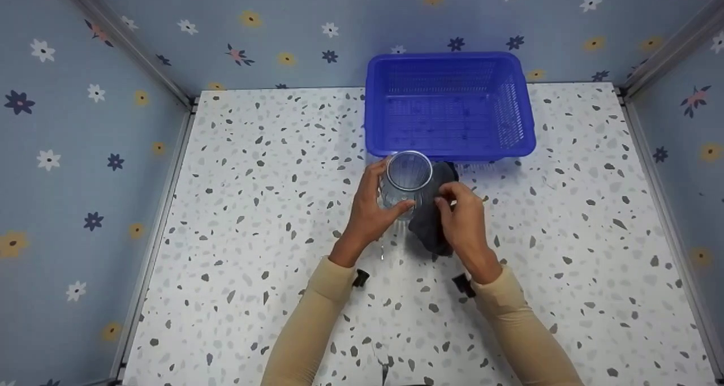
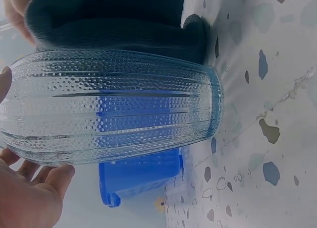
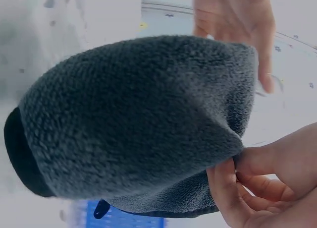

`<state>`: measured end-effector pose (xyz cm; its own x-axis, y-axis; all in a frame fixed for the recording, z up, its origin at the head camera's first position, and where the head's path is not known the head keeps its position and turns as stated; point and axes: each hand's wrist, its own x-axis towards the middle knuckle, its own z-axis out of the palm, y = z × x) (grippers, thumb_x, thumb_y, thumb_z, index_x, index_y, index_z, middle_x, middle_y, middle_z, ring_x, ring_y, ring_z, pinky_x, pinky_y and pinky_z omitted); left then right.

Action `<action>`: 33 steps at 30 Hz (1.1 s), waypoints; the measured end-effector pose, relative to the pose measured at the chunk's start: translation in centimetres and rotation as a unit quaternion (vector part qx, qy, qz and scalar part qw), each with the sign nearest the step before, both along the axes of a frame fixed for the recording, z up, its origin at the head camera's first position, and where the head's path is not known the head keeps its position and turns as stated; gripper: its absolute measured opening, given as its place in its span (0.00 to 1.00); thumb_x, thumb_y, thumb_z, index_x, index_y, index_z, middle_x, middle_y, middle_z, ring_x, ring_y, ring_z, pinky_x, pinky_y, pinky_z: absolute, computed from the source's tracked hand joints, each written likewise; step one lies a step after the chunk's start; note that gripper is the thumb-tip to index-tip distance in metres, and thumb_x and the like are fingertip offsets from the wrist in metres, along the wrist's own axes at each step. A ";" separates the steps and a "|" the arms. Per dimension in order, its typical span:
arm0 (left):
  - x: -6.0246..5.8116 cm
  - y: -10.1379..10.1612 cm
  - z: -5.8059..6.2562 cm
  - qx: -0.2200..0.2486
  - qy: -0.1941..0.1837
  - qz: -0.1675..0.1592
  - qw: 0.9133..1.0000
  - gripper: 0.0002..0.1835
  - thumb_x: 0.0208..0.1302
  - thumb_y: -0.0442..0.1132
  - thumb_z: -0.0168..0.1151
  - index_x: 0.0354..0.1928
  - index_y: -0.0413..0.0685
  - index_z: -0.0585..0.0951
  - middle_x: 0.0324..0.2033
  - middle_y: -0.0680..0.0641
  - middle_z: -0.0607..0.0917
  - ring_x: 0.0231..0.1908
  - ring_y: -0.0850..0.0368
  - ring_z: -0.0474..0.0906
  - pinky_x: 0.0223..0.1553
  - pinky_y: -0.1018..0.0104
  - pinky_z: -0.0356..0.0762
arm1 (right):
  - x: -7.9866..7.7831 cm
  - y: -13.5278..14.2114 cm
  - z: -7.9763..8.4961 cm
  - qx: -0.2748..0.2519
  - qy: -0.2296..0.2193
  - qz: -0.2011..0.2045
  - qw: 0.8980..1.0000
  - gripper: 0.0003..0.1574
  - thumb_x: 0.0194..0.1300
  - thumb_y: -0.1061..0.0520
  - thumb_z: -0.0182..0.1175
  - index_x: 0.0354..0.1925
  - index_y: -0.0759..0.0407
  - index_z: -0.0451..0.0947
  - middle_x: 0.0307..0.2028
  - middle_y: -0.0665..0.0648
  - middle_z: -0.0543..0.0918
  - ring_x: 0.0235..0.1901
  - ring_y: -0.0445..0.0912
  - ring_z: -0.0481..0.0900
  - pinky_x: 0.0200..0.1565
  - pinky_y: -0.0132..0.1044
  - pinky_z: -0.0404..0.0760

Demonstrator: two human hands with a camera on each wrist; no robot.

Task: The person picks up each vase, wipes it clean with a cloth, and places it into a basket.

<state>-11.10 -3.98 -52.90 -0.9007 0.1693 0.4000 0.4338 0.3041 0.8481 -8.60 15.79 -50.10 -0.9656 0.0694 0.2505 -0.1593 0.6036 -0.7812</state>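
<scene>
A clear glass vase (image 1: pixel 399 196) with ribs and a dotted texture stands mouth-up in front of the basket. My left hand (image 1: pixel 369 209) grips it from the left, with the thumb on its near side and the fingers round the far side. In the left wrist view the base of the vase (image 2: pixel 124 109) is close to the tabletop; I cannot tell whether it touches. A dark grey fuzzy cloth (image 1: pixel 429 230) hangs just right of the glass. My right hand (image 1: pixel 466 219) pinches the cloth's edge between thumb and fingers, plainly so in the right wrist view.
Behind the hands, a blue perforated plastic basket (image 1: pixel 449 157) sits against the back wall. The speckled white tabletop (image 1: pixel 254 205) spreads to both sides. Flower-patterned panels (image 1: pixel 73 165) enclose it at the back, left and right.
</scene>
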 end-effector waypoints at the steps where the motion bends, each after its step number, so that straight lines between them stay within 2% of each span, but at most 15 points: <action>1: 0.0 0.0 0.0 -0.001 0.000 0.000 1.000 0.44 0.59 0.44 0.82 0.71 0.38 0.69 0.73 0.39 0.71 0.74 0.47 0.66 0.72 0.54 0.68 | -0.1 0.0 -0.4 0.000 -0.009 0.000 1.000 0.05 0.67 0.74 0.66 0.41 0.71 0.82 0.39 0.68 0.86 0.41 0.60 0.86 0.42 0.53 0.83; 6: 0.0 0.0 0.0 -0.003 -0.005 0.001 1.000 0.43 0.59 0.45 0.82 0.71 0.39 0.69 0.73 0.40 0.71 0.73 0.47 0.67 0.69 0.53 0.71 | -0.5 -0.1 -2.8 0.015 -0.062 0.006 0.998 0.04 0.67 0.73 0.65 0.41 0.71 0.82 0.38 0.68 0.86 0.40 0.61 0.85 0.45 0.55 0.82; 10: 0.0 0.0 -0.1 -0.004 -0.005 -0.002 1.000 0.42 0.59 0.45 0.81 0.70 0.40 0.69 0.74 0.40 0.70 0.74 0.47 0.67 0.69 0.53 0.71 | -0.9 -0.1 -4.1 0.032 -0.090 0.013 0.995 0.03 0.68 0.72 0.64 0.40 0.69 0.81 0.36 0.67 0.85 0.38 0.61 0.83 0.43 0.56 0.80; 15: 0.0 0.0 -0.1 -0.004 -0.005 -0.003 1.000 0.42 0.60 0.45 0.81 0.71 0.40 0.69 0.75 0.41 0.70 0.74 0.47 0.66 0.67 0.53 0.72 | -1.0 -0.1 -4.4 0.029 -0.095 0.019 0.995 0.03 0.67 0.72 0.65 0.38 0.68 0.81 0.34 0.66 0.85 0.36 0.59 0.83 0.42 0.54 0.79; 19: 0.0 0.0 0.0 -0.006 -0.010 -0.001 1.000 0.42 0.60 0.45 0.81 0.71 0.40 0.69 0.75 0.41 0.70 0.75 0.48 0.66 0.68 0.52 0.72 | -0.8 0.1 -3.3 0.014 -0.083 0.020 0.996 0.03 0.68 0.72 0.66 0.40 0.69 0.82 0.35 0.67 0.86 0.36 0.59 0.83 0.42 0.52 0.79; 24: 0.0 -0.1 0.0 -0.003 -0.007 -0.003 1.000 0.43 0.60 0.45 0.81 0.72 0.40 0.68 0.74 0.41 0.70 0.74 0.48 0.66 0.69 0.53 0.72 | -0.3 0.3 -0.7 -0.009 -0.046 0.013 0.999 0.03 0.68 0.73 0.66 0.40 0.70 0.82 0.36 0.67 0.86 0.36 0.58 0.84 0.40 0.48 0.79; 28: 0.0 -0.1 0.1 -0.002 -0.002 -0.002 1.000 0.44 0.60 0.44 0.81 0.72 0.39 0.68 0.74 0.40 0.70 0.75 0.48 0.66 0.73 0.54 0.67 | -0.2 0.1 1.5 -0.025 -0.009 0.008 1.000 0.03 0.67 0.73 0.67 0.40 0.71 0.83 0.37 0.66 0.87 0.37 0.56 0.84 0.39 0.41 0.78; 33: 0.1 -0.1 0.1 -0.007 -0.010 0.002 1.000 0.44 0.60 0.45 0.81 0.72 0.39 0.68 0.74 0.40 0.70 0.75 0.48 0.66 0.74 0.54 0.65 | -0.3 -0.5 3.4 -0.011 0.028 0.009 0.999 0.03 0.68 0.71 0.67 0.41 0.71 0.83 0.38 0.67 0.87 0.37 0.58 0.85 0.42 0.47 0.81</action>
